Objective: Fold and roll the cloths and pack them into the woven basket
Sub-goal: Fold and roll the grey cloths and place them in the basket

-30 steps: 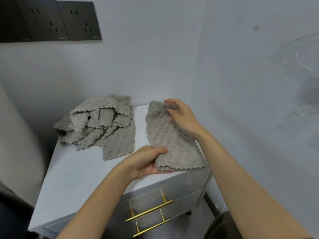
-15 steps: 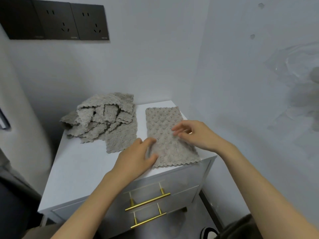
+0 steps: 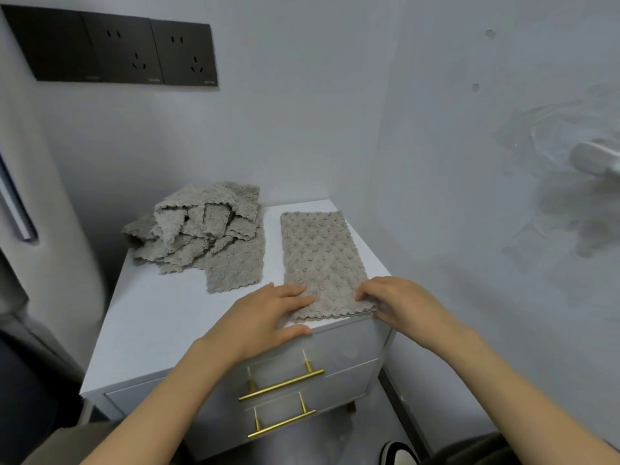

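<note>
On the white surface (image 3: 161, 317) by the wall, a folded cloth (image 3: 320, 260) lay flat; left hand (image 3: 265, 317) pressed open on its near edge, right hand (image 3: 399, 303) pinched its near corner, cloth pile (image 3: 201, 233) behind.

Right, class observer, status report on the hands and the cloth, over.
Left hand flat on folded cloth, near edge. Right hand pinching its near right corner. Loose cloth pile waiting behind. No basket in view.
</note>
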A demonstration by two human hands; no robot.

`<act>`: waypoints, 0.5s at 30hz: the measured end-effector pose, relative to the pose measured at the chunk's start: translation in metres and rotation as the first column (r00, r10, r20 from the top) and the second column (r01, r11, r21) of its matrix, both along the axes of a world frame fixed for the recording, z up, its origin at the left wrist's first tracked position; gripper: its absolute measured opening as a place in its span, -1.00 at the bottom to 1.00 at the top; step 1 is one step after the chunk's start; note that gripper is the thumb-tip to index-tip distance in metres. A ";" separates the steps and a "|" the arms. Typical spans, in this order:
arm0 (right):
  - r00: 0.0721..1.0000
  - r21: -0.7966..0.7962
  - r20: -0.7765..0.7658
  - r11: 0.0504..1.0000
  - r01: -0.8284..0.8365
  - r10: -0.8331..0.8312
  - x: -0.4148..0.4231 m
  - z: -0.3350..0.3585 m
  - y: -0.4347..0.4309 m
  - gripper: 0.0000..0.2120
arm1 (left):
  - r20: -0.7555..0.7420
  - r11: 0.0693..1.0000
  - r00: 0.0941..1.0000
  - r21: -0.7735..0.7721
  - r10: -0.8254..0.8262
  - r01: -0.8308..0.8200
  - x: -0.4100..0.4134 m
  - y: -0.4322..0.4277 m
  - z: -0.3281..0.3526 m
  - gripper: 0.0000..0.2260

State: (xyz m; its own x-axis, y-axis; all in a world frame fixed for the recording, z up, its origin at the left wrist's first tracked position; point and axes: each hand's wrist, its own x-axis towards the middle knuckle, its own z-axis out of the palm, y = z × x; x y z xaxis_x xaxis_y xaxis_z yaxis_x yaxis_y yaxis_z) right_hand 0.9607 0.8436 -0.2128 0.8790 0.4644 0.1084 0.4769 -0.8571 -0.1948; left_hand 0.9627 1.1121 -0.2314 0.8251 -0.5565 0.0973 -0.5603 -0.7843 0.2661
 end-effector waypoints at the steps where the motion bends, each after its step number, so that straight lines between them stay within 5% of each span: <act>1: 1.000 0.034 -0.005 0.999 0.002 -0.002 0.001 -0.001 -0.004 -0.72 | 0.001 1.000 1.000 -0.010 0.003 -0.003 0.000 0.000 0.000 -0.51; 9: 0.974 0.369 -0.207 0.914 0.168 -0.096 0.009 0.001 -0.015 -0.92 | 0.100 1.000 0.995 -0.008 -0.003 0.004 0.003 0.001 0.001 -0.57; 15: 0.953 0.431 -0.282 0.872 0.232 -0.115 0.015 0.004 -0.013 -0.90 | 0.144 0.997 0.988 -0.059 0.052 -0.044 0.005 -0.003 0.004 -0.65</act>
State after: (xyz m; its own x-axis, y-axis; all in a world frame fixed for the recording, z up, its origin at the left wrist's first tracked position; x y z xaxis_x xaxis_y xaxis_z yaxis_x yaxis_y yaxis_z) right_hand 0.9760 0.8307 -0.2087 0.9665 0.2525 0.0456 0.2169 -0.7092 -0.6708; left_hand 0.9675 1.1090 -0.2278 0.8255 -0.5072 0.2474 -0.5584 -0.7975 0.2283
